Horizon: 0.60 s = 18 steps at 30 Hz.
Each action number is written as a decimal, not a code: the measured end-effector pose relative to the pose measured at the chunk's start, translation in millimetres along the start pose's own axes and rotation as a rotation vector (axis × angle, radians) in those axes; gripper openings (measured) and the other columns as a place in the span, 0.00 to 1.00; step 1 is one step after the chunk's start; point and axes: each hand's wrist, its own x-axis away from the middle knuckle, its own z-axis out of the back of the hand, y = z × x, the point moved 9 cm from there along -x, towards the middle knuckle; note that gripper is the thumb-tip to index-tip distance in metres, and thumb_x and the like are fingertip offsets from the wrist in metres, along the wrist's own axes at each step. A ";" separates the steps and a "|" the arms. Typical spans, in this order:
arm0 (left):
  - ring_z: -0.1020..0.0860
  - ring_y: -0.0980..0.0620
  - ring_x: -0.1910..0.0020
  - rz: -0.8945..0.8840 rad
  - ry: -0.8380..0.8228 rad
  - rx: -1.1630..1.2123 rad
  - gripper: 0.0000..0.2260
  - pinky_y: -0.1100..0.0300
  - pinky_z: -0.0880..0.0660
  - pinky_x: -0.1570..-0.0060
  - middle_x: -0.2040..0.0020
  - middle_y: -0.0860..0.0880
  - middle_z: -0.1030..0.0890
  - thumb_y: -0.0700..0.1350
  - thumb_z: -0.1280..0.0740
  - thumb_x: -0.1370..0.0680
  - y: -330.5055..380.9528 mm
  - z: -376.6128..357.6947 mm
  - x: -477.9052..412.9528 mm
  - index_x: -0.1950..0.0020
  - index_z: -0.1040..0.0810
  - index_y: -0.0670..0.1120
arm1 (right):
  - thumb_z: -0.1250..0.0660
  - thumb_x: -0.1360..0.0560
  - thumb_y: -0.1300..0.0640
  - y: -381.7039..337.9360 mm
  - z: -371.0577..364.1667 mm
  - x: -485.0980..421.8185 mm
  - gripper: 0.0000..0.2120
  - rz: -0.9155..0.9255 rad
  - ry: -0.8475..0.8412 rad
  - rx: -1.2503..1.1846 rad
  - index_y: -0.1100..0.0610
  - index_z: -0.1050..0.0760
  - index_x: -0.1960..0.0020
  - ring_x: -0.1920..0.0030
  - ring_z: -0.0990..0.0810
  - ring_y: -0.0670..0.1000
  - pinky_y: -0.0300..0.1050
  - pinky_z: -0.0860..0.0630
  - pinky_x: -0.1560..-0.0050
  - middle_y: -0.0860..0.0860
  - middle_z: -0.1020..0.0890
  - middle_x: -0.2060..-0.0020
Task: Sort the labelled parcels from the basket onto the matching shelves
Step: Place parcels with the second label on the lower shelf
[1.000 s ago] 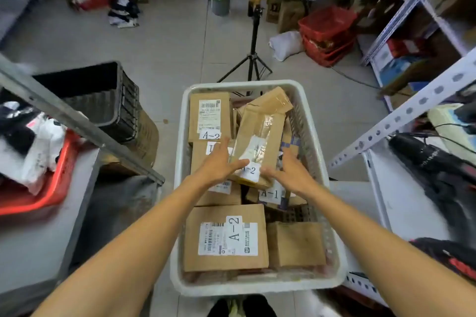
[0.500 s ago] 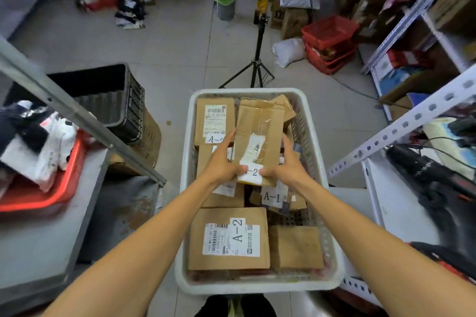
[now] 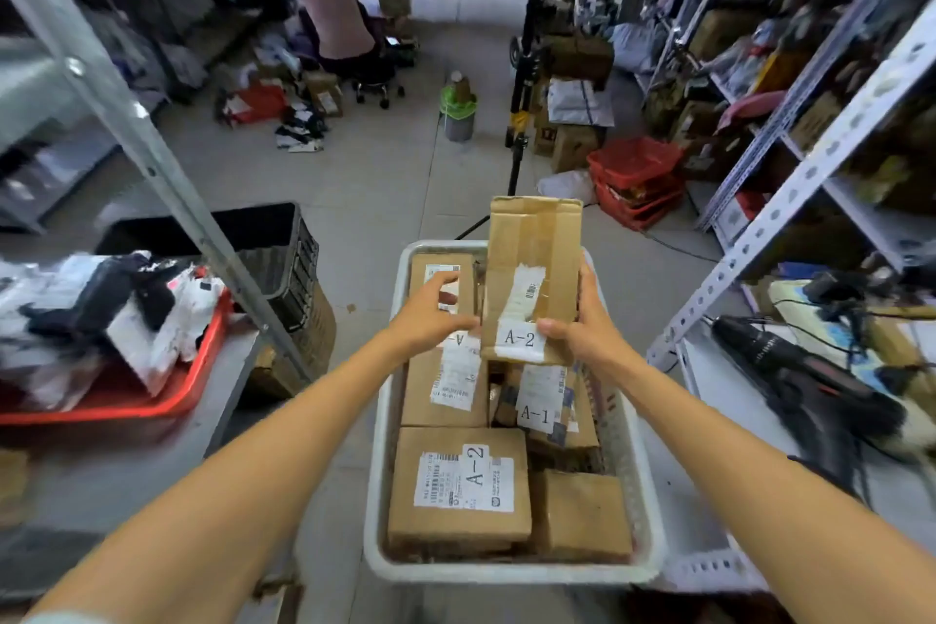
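since half a second ago: a-2 parcel (image 3: 532, 264) raised from the pile and tipped upright, now clear above the far end of the basket (image 3: 506, 573); view has swung up toward the aisle.

right hand (image 3: 590, 332) clamps the parcel's lower right edge, thumb on the front beside the label, fingers behind. left hand (image 3: 430, 314) sits at the lower left corner with its thumb against the edge; cannot tell whether it grips or only steadies. label faces the camera, which i judge is deliberate: held upright to read "a-2" before choosing a shelf.

basket contents, near to far:
- large a-2 box (image 3: 458, 486) lying flat, label up, nearest the body
- plain brown box (image 3: 582, 514) beside it, no label showing
- a-1 parcel (image 3: 542, 408) mid right, partly buried
- labelled box (image 3: 445, 390) mid left, code partly under the left hand
- further box (image 3: 435, 269) at the far left, mostly hidden

basket looks still fairly full, so sorting seems early. shelf uprights (image 3: 810, 167) stand to the right; no shelf markings legible, so the matching bay cannot be picked out.
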 end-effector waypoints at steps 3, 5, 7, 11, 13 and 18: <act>0.24 0.49 0.45 -0.019 0.039 -0.118 0.32 0.63 0.27 0.54 0.37 0.45 0.26 0.48 0.26 0.28 19.4 6.2 25.5 0.27 0.37 0.51 | 0.32 0.28 0.66 -16.1 10.7 18.0 0.49 0.048 -0.002 0.001 0.35 0.60 0.25 0.33 0.28 0.52 0.57 0.31 0.32 0.49 0.31 0.30; 0.25 0.49 0.44 -0.040 0.048 -0.193 0.32 0.60 0.27 0.52 0.38 0.45 0.26 0.48 0.26 0.28 32.8 3.9 44.7 0.27 0.37 0.52 | 0.34 0.26 0.67 -25.9 17.6 33.4 0.49 0.064 0.003 -0.007 0.35 0.62 0.25 0.32 0.29 0.52 0.56 0.31 0.32 0.49 0.32 0.29; 0.26 0.50 0.45 -0.057 0.060 -0.250 0.33 0.59 0.28 0.50 0.37 0.45 0.26 0.48 0.26 0.28 43.9 0.6 63.3 0.26 0.37 0.53 | 0.34 0.27 0.65 -34.2 23.8 47.2 0.49 0.095 0.004 0.011 0.35 0.63 0.25 0.31 0.32 0.52 0.57 0.33 0.30 0.49 0.35 0.27; 0.26 0.51 0.46 -0.095 0.088 -0.336 0.32 0.59 0.28 0.50 0.37 0.44 0.25 0.50 0.28 0.27 63.7 -5.1 99.7 0.26 0.36 0.50 | 0.34 0.31 0.62 -37.4 34.7 76.6 0.49 0.130 0.024 0.024 0.33 0.62 0.27 0.28 0.35 0.53 0.60 0.36 0.29 0.51 0.39 0.25; 0.27 0.52 0.46 -0.116 0.093 -0.363 0.30 0.60 0.30 0.50 0.37 0.44 0.25 0.50 0.28 0.26 70.1 -8.1 118.4 0.27 0.35 0.48 | 0.33 0.32 0.60 -36.6 35.8 90.9 0.49 0.128 0.035 0.035 0.31 0.62 0.28 0.28 0.36 0.53 0.61 0.35 0.29 0.51 0.39 0.25; 0.25 0.50 0.44 -0.115 0.107 -0.385 0.28 0.59 0.29 0.48 0.36 0.44 0.25 0.48 0.29 0.26 66.3 -7.1 160.2 0.29 0.32 0.47 | 0.34 0.28 0.65 -45.7 25.1 134.3 0.49 0.156 0.031 0.037 0.35 0.63 0.26 0.28 0.34 0.53 0.60 0.34 0.30 0.52 0.38 0.26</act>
